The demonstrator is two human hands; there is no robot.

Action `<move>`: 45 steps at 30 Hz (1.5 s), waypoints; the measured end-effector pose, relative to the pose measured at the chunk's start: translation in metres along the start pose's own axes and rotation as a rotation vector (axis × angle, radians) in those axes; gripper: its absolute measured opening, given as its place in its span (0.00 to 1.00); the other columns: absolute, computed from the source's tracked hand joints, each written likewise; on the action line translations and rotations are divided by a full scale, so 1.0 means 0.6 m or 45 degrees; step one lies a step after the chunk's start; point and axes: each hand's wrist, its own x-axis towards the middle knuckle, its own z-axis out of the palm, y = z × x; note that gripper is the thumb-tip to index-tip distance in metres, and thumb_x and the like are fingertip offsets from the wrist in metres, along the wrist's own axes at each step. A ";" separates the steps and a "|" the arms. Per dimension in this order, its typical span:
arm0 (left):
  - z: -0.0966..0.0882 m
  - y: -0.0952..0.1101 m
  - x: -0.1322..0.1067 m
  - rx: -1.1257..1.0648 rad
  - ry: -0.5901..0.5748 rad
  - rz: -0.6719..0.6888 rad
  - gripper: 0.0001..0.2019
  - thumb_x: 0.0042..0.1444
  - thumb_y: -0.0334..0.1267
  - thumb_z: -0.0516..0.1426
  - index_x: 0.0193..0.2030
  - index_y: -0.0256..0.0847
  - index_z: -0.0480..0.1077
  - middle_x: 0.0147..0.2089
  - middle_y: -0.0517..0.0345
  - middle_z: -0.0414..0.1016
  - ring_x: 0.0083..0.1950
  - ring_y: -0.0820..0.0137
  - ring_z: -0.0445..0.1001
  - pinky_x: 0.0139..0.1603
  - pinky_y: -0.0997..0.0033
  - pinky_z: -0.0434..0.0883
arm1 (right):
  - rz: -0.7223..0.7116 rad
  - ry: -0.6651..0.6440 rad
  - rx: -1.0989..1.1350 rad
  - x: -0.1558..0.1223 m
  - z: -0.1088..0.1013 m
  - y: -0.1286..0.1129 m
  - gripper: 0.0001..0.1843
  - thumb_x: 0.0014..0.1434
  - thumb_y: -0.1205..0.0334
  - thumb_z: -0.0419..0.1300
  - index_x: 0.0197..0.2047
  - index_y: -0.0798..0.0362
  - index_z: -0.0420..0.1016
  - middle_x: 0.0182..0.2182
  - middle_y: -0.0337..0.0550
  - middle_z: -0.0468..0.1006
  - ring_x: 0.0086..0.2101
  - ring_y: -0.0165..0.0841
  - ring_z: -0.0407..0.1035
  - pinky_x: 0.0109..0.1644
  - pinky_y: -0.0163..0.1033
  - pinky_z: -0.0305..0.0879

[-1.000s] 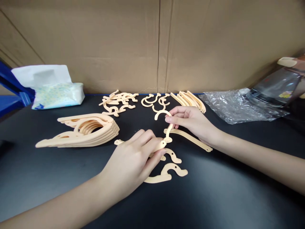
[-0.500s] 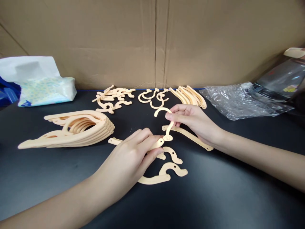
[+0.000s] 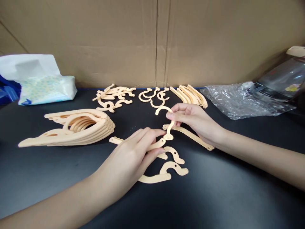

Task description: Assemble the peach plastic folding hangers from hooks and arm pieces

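My right hand (image 3: 193, 120) pinches a peach plastic hook piece (image 3: 164, 112) by its stem, its round foot resting on the end of a peach arm piece (image 3: 157, 145). That arm piece is pinched in my left hand (image 3: 133, 157), which covers most of it; its far end shows at the left. A second long arm piece (image 3: 190, 136) lies under my right hand. Two short curved pieces (image 3: 175, 154) lie just in front of my left hand's fingers on the black table (image 3: 214, 190).
A stack of peach hanger bodies (image 3: 76, 127) lies at the left. Loose curved pieces (image 3: 114, 97), hooks (image 3: 152, 95) and arm strips (image 3: 190, 94) lie at the back by the cardboard wall. A tissue pack (image 3: 45, 89) sits far left, crumpled clear plastic (image 3: 238, 101) far right.
Both hands keep their grips; the hook's foot has settled onto the arm piece's end. The view has drifted slightly, so the things at the left sit a bit lower and nearer.
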 end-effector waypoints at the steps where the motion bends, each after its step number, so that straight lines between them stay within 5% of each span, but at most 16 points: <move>1: 0.000 0.000 0.000 -0.006 0.003 -0.030 0.14 0.67 0.35 0.52 0.58 0.46 0.60 0.41 0.63 0.68 0.40 0.73 0.71 0.39 0.76 0.66 | 0.004 -0.004 0.002 0.000 0.001 0.000 0.10 0.52 0.59 0.69 0.31 0.55 0.74 0.24 0.36 0.78 0.26 0.25 0.70 0.34 0.31 0.65; 10: -0.006 0.003 0.001 -0.038 0.041 -0.084 0.05 0.66 0.37 0.53 0.48 0.47 0.62 0.38 0.65 0.72 0.36 0.74 0.73 0.36 0.77 0.67 | 0.045 -0.037 0.039 -0.006 0.008 -0.002 0.12 0.51 0.58 0.70 0.31 0.55 0.73 0.25 0.37 0.79 0.27 0.26 0.72 0.33 0.31 0.65; 32: -0.001 0.011 0.001 0.242 0.066 0.020 0.07 0.69 0.39 0.49 0.42 0.42 0.66 0.28 0.68 0.70 0.25 0.75 0.70 0.25 0.75 0.59 | 0.052 -0.028 0.032 -0.008 0.015 0.002 0.15 0.52 0.58 0.70 0.39 0.55 0.73 0.24 0.38 0.79 0.26 0.28 0.74 0.34 0.33 0.67; 37: 0.002 0.008 -0.001 0.328 0.117 0.044 0.09 0.70 0.39 0.46 0.42 0.42 0.65 0.25 0.67 0.71 0.22 0.75 0.69 0.22 0.76 0.57 | -0.120 -0.105 -0.097 -0.021 0.015 -0.006 0.25 0.60 0.56 0.64 0.58 0.49 0.63 0.27 0.35 0.80 0.30 0.31 0.75 0.39 0.38 0.69; 41: 0.001 0.003 -0.003 0.333 0.134 0.036 0.08 0.69 0.38 0.46 0.42 0.43 0.64 0.26 0.66 0.73 0.20 0.76 0.68 0.20 0.77 0.56 | -0.375 -0.322 -0.502 -0.032 0.009 -0.020 0.10 0.61 0.56 0.63 0.44 0.50 0.75 0.31 0.37 0.81 0.34 0.32 0.75 0.42 0.38 0.67; 45: 0.001 0.002 -0.004 0.330 0.139 0.052 0.10 0.70 0.39 0.44 0.41 0.43 0.64 0.26 0.66 0.72 0.21 0.76 0.70 0.20 0.77 0.58 | -0.537 -0.362 -0.804 -0.035 0.002 -0.029 0.10 0.59 0.53 0.64 0.41 0.49 0.78 0.32 0.37 0.81 0.34 0.32 0.74 0.43 0.39 0.64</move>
